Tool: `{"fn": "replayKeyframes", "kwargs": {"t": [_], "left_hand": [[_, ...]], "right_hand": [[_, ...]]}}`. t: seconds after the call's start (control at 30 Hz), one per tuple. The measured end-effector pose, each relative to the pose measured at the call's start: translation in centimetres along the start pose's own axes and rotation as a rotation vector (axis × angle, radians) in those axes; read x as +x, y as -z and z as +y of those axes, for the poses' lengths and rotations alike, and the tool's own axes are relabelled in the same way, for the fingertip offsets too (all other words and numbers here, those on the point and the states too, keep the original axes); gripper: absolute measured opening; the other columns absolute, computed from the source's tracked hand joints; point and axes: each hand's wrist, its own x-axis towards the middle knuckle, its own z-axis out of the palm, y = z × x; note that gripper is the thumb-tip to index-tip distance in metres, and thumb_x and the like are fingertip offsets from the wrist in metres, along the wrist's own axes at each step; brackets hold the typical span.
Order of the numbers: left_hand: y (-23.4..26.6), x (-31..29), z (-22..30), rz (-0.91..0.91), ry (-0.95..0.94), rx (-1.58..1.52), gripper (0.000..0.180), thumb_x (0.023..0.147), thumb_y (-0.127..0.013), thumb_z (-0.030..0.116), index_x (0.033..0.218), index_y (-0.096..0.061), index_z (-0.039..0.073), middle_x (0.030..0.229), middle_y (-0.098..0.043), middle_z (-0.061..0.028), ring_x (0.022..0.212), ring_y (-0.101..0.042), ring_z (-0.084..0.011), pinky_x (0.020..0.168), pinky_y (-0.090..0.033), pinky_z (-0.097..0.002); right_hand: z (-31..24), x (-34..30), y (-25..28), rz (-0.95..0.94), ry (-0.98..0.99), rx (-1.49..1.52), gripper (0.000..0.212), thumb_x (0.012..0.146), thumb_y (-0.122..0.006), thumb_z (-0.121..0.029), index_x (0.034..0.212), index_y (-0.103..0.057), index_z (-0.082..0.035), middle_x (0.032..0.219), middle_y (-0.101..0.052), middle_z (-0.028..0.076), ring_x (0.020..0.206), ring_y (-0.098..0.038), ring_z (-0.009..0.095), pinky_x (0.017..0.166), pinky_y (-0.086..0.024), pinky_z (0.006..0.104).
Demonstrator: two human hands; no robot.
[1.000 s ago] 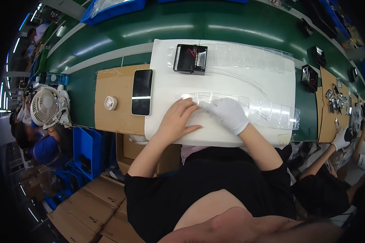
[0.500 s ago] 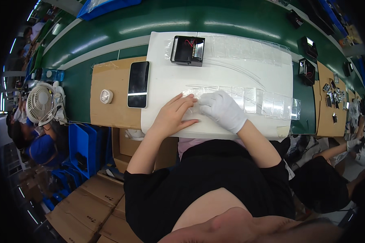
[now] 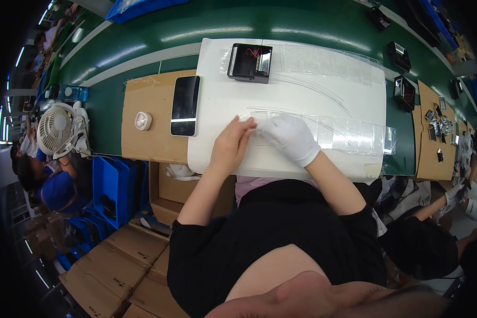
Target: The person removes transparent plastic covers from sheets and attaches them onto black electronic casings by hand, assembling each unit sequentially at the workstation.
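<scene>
My left hand point(image 3: 232, 144), bare, is closed with its fingertips together by the left end of a clear plastic strip point(image 3: 350, 132) divided into panels. My right hand point(image 3: 292, 140), in a white glove, lies over that strip, its fingers bent in a pinch close to the left fingertips. Whatever is between the fingers of either hand is too small or hidden to make out. Thin clear strands point(image 3: 315, 89) lie beyond the hands on the white sheet point(image 3: 217, 106). Farther back, a black box point(image 3: 244, 66) with red wires sits on the sheet beside a second clear plastic strip point(image 3: 323, 64).
To the left, a phone point(image 3: 185, 106) and a small white case point(image 3: 142, 121) lie on cardboard point(image 3: 153, 95). A white fan point(image 3: 55, 130) stands at the far left. More black boxes point(image 3: 403, 93) and small metal parts point(image 3: 441, 127) are on the right, where another person works.
My left hand has gone from lying spread to having its fingers drawn together. The gloved right hand stays near the strip's left end. The whole view has shifted slightly.
</scene>
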Motion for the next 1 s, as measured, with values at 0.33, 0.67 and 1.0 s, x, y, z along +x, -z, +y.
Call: {"fn": "replayKeyframes", "kwargs": {"t": [0.33, 0.67, 1.0], "left_hand": [[0.1, 0.0, 1.3, 0.137, 0.289, 0.01, 0.012, 0.093, -0.063, 0.01, 0.102, -0.059, 0.003, 0.11, -0.06, -0.0087, 0.104, -0.051, -0.0288, 0.095, -0.042, -0.0385], [0.2, -0.5, 2.1, 0.032, 0.422, -0.469, 0.006, 0.099, -0.055, 0.009, 0.097, -0.056, 0.004, 0.109, -0.061, -0.0091, 0.106, -0.055, -0.0235, 0.095, -0.044, -0.0339], [-1.1, -0.2, 3.1, 0.106, 0.781, -1.438, 0.013, 0.105, -0.047, 0.014, 0.098, -0.055, 0.006, 0.11, -0.062, -0.0095, 0.112, -0.059, -0.0234, 0.099, -0.044, -0.032]], "right_hand": [[0.0, -0.6, -1.2, -0.035, -0.177, 0.093, 0.023, 0.088, -0.07, -0.015, 0.111, -0.067, -0.013, 0.087, -0.07, 0.003, 0.071, -0.066, 0.02, 0.063, -0.05, 0.0302], [1.1, 0.5, 1.5, 0.19, -0.696, 0.934, 0.015, 0.098, -0.063, -0.016, 0.111, -0.068, -0.01, 0.084, -0.07, 0.001, 0.067, -0.062, 0.014, 0.07, -0.054, 0.0289], [2.9, 0.9, 5.5, 0.504, -0.911, 0.936, 0.014, 0.091, -0.066, -0.008, 0.103, -0.063, -0.001, 0.091, -0.062, 0.003, 0.076, -0.054, 0.013, 0.074, -0.048, 0.0239]]}}
